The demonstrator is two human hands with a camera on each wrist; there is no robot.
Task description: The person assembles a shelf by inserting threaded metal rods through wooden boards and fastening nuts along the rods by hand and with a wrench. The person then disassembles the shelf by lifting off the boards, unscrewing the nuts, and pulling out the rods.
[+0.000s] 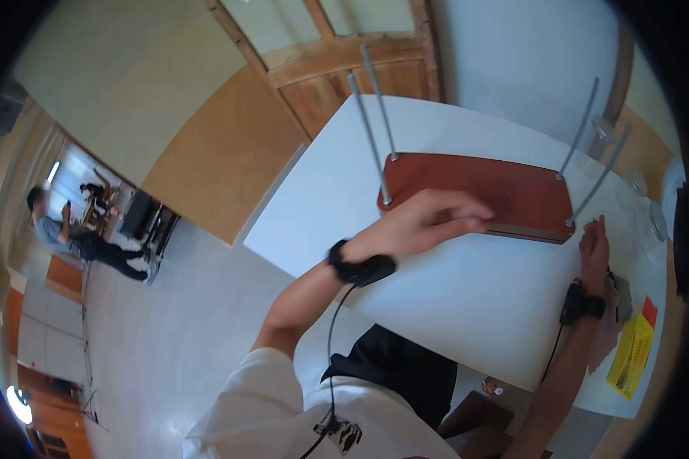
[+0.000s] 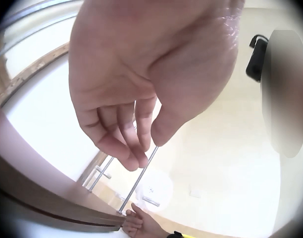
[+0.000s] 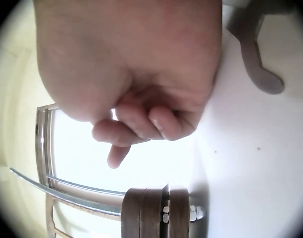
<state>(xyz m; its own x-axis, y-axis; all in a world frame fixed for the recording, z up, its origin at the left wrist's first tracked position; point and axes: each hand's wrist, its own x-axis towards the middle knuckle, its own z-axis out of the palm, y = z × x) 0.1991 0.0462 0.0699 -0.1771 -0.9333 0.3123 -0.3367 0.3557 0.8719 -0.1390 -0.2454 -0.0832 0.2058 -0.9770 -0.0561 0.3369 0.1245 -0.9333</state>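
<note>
A reddish-brown board (image 1: 475,180) with rounded corners sits on the white table (image 1: 421,298), a metal rod (image 1: 369,141) standing up from each corner. Seen from the side, the brown layers (image 3: 150,213) are stacked, with nuts (image 3: 196,213) beneath them at a rod's end. My left hand (image 1: 425,222) hovers over the board's near edge, fingers relaxed and bent, nothing between them and the thumb. Beside the board's right end is my right hand (image 1: 593,249), low at the tabletop; several of its fingers (image 3: 166,121) curl toward the palm, and no object shows in them.
Right of my right hand lie a crumpled greyish-pink cloth (image 1: 606,329), a yellow perforated tray (image 1: 630,356) and a red piece (image 1: 649,311). Glass jars (image 1: 603,128) stand along the table's right side. A person (image 1: 76,237) stands far off at the left.
</note>
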